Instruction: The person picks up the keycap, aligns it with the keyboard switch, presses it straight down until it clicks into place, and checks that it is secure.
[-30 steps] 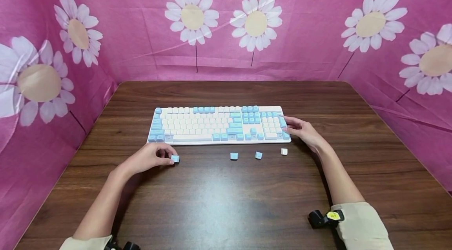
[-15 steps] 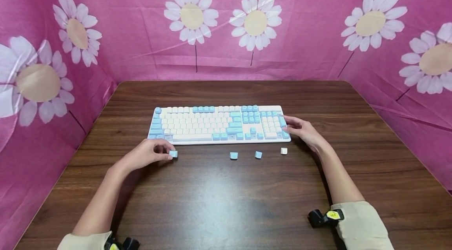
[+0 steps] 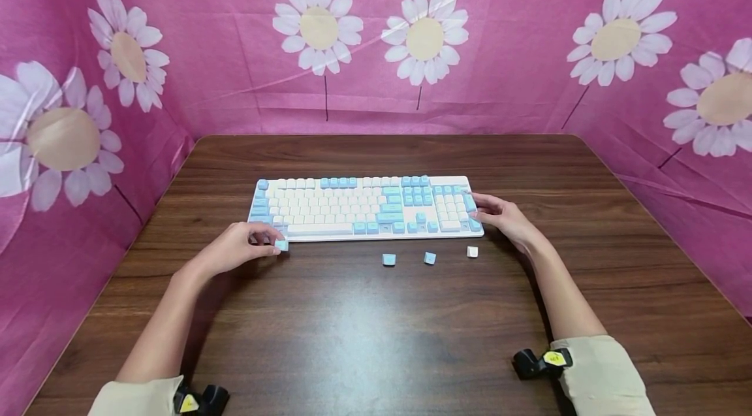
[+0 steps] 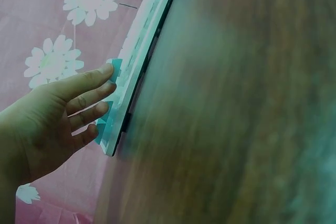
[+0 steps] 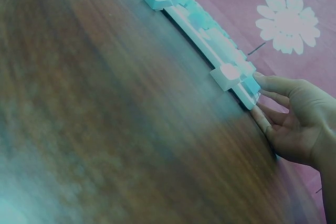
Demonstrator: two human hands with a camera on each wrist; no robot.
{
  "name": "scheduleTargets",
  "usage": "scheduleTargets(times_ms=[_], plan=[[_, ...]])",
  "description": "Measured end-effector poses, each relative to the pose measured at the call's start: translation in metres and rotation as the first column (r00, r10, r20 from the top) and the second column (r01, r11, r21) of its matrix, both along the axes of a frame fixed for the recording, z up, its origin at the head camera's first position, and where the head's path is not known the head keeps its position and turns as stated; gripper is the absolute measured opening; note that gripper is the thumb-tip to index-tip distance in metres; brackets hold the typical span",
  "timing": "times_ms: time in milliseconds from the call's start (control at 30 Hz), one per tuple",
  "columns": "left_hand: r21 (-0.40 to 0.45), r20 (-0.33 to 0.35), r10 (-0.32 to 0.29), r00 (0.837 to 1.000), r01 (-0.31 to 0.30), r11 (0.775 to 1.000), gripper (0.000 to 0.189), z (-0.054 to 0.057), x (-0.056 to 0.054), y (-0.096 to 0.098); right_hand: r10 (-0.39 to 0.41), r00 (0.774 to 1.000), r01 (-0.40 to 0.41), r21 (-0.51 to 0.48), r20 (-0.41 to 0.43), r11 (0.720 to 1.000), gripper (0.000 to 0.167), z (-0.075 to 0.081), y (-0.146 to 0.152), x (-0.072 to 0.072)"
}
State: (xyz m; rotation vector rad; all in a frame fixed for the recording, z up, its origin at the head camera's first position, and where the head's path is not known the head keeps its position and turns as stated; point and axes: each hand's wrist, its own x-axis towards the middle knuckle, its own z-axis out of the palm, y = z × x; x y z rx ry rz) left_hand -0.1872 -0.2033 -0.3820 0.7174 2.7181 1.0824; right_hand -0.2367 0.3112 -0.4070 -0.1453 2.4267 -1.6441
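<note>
In the head view a white and light-blue keyboard [image 3: 329, 210] lies mid-table. My left hand [image 3: 241, 243] pinches a light-blue keycap [image 3: 282, 245] between thumb and fingers at its front-left edge. In the left wrist view the thumb tip presses this keycap [image 4: 116, 69], while the other fingers [image 4: 97, 111] spread along the keyboard's left end, by its blue corner keys. My right hand [image 3: 506, 220] holds the keyboard's right end, thumb and fingertips on its side. In the right wrist view its fingers [image 5: 275, 82] meet the keyboard's corner [image 5: 251, 100].
In front of the keyboard lie loose keycaps: a blue one [image 3: 389, 260], another blue one [image 3: 430, 258] and a white one [image 3: 472, 251]. The brown wooden table [image 3: 376, 337] is backed by a pink flowered cloth [image 3: 376, 102].
My left hand has moved away from the person and slightly left, carrying the blue keycap from the table in front up to the keyboard's front-left edge. The right hand stays put.
</note>
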Motion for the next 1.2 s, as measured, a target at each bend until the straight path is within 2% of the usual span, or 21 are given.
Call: scheduleTargets(times_ms=[567,867,1100,1200], plan=[[-0.002,-0.033,0.046,0.998,-0.046,0.999,0.016,0.005,-0.006,-0.002,0.002,1.000,-0.002,-0.012,0.000,1.000,0.065,-0.001,0.000,0.000],[0.007,-0.105,0.079,0.991,-0.079,0.997,0.016,0.006,-0.011,0.000,-0.004,1.000,0.004,-0.008,0.003,1.000,0.064,-0.001,-0.001,0.000],[0.013,-0.181,0.114,0.977,-0.113,0.993,0.016,0.007,-0.015,0.001,-0.007,1.000,0.007,-0.013,-0.001,1.000,0.064,-0.001,-0.001,0.000],[0.018,-0.189,0.116,0.975,-0.115,0.993,0.017,0.006,-0.016,0.001,-0.008,1.000,0.008,-0.012,0.001,1.000,0.064,-0.001,-0.001,0.000]])
